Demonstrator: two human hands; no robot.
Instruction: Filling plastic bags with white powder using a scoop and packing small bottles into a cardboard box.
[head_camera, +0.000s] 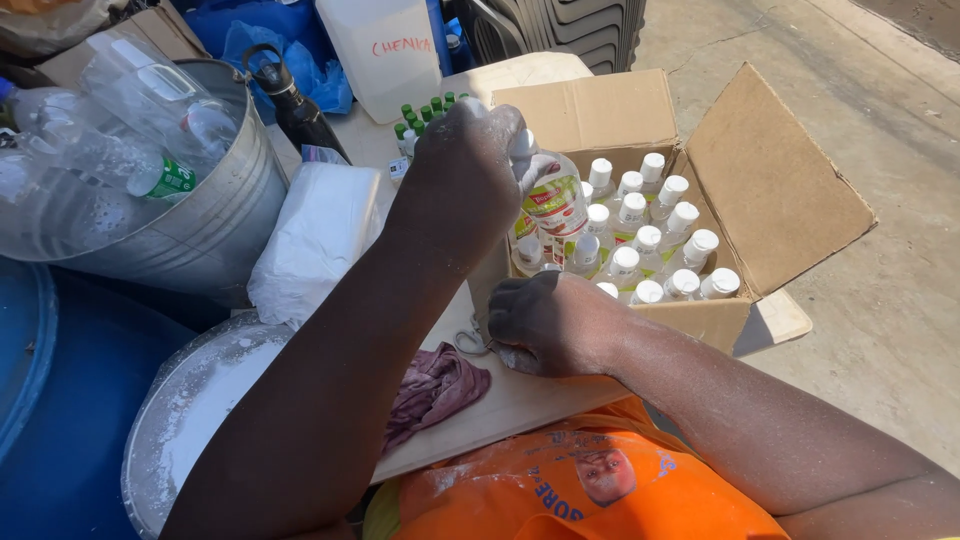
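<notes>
**Bottle held over an open box of white-capped bottles**

Nearest the camera, an orange shirt (600, 490) fills the lower edge. Just beyond it, a crumpled purple cloth (435, 388) lies on the pale bench (520, 400), beside a round white lid (200, 400) dusted with powder that sits over a blue drum (60, 420).

The right hand (550, 322) rests on the bench at the near wall of the cardboard box (700, 320). Its grip is curled closed, knuckles up; whether anything lies inside it cannot be told. A small metal ring (470, 342) lies just beside it.

Further on, the left hand (465, 175) grasps a clear bottle (550, 205) with a white cap and a coloured label, holding it by the top over the near left corner of the box. The box stands open, its flaps spread, packed with rows of like bottles (650, 240), upright and touching.

Left of the arm lies a white plastic bag (315, 240), and beyond it a metal bucket (200, 230) holding empty clear bottles. At the far end stand small green-capped bottles (425, 112), a dark bottle (295, 105) and a large white jug (385, 50).
</notes>
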